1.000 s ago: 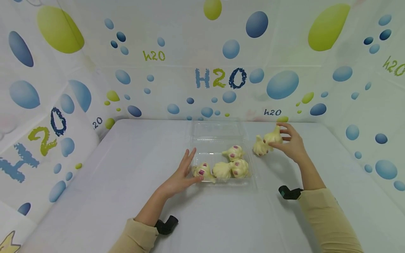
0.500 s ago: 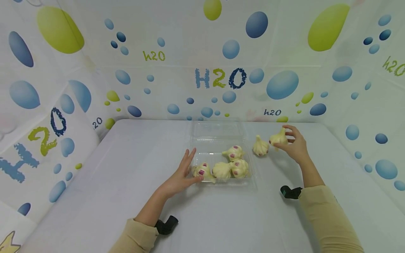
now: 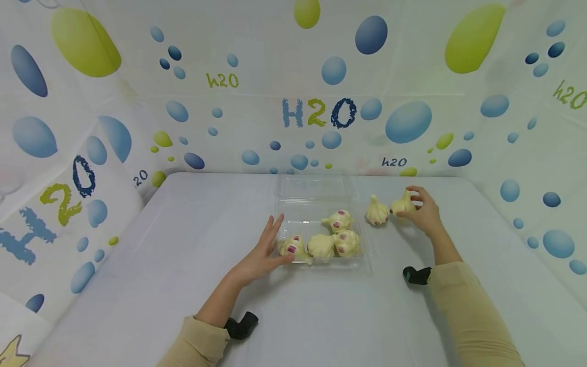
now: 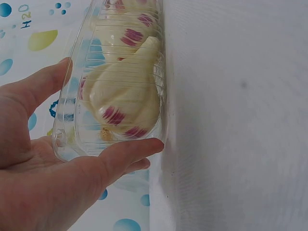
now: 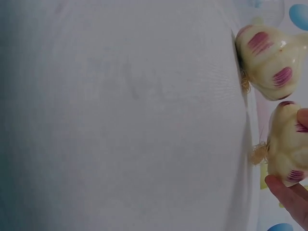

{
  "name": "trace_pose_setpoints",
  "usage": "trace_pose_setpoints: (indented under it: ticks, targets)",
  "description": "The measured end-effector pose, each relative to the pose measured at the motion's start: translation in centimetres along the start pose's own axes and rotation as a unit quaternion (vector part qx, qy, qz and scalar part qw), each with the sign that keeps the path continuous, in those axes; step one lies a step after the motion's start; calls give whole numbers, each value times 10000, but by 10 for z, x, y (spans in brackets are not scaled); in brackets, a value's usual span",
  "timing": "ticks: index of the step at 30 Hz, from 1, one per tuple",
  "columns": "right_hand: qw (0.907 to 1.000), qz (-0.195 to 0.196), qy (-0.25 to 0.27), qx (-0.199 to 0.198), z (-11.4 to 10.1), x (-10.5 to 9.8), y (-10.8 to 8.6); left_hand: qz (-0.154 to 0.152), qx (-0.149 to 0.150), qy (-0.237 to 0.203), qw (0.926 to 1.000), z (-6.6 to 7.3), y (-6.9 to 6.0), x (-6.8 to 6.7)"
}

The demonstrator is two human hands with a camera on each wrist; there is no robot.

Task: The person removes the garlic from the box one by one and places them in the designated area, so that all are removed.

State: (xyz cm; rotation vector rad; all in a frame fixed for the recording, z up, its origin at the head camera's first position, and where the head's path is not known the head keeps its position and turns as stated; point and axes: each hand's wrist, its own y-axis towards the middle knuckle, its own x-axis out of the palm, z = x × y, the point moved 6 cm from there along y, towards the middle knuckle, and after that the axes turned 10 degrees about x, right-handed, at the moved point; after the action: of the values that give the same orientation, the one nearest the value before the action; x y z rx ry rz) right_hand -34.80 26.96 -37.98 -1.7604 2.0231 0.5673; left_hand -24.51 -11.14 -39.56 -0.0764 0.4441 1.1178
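A clear plastic clamshell box (image 3: 300, 228) stands on the table with its lid folded back. Several pale garlic bulbs (image 3: 321, 246) with purple patches lie inside. My left hand (image 3: 258, 261) touches the box at its front left corner, fingers straight along the left side and thumb across the front; a bulb (image 4: 122, 96) shows through the wall in the left wrist view. To the right of the box, my right hand (image 3: 425, 213) holds another garlic bulb (image 3: 402, 204) between thumb and fingers, its roots downward, close above or at the table. Beside it a garlic bulb (image 3: 377, 211) stands upright.
The table (image 3: 192, 229) is covered in white cloth. A patterned backdrop (image 3: 257, 117) with blue and green drops encloses the back and sides. Black wrist cameras (image 3: 241, 326) sit below both wrists. The clear lid (image 3: 316, 188) lies behind the box.
My right hand has carried its garlic bulb to the right, away from the standing bulb, then slightly lower. The left hand and the box have stayed in place.
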Motion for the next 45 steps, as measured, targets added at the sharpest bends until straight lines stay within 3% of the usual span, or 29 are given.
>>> trace_pose_setpoints:
  ticks: [19,26,45]
  targets:
    - [9951,-235,-856,446,-1,9,3,18,-20,-7,10000,1,-2,0]
    - [9937,-395,-923,488,-2,12,4,26,-47,10,10000,1,-1,0]
    - [9939,-359,-938,444,3,10,7,18,-43,7,10000,0,-1,0]
